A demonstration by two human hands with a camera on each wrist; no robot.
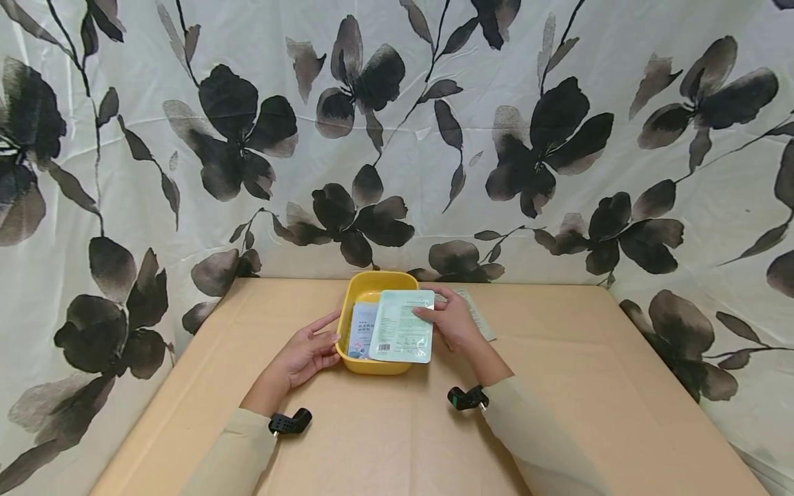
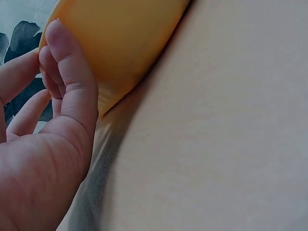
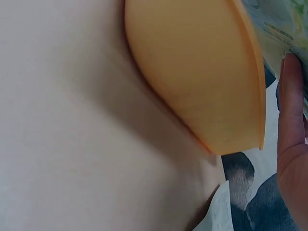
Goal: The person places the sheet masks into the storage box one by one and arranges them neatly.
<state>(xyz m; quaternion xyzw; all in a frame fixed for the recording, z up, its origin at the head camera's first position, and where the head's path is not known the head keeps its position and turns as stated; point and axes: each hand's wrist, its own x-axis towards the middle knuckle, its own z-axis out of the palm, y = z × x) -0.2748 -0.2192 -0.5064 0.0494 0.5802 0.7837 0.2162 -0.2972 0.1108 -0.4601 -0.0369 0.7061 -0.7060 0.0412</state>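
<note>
A yellow plastic basket (image 1: 378,368) stands near the table's far edge, with a pale blue-lilac sachet (image 1: 360,334) lying in it. My left hand (image 1: 307,355) is at its left side, fingers loosely bent and fingertips against the rim. The left wrist view shows those fingers (image 2: 72,82) beside the outer wall. My right hand (image 1: 455,320) pinches a flat pale green printed sachet (image 1: 403,327) by its right edge, thumb on top. This sachet overlaps the basket's right half and partly covers the lilac one. In the right wrist view, a finger (image 3: 291,106) lies along the sachet's underside.
Another pale green sachet (image 1: 477,317) lies on the table behind my right hand, partly hidden by it. The tan-covered table (image 1: 372,441) ends just behind the basket. A white cloth with dark flowers (image 1: 434,172) hangs beyond it. Black cameras are strapped at both wrists.
</note>
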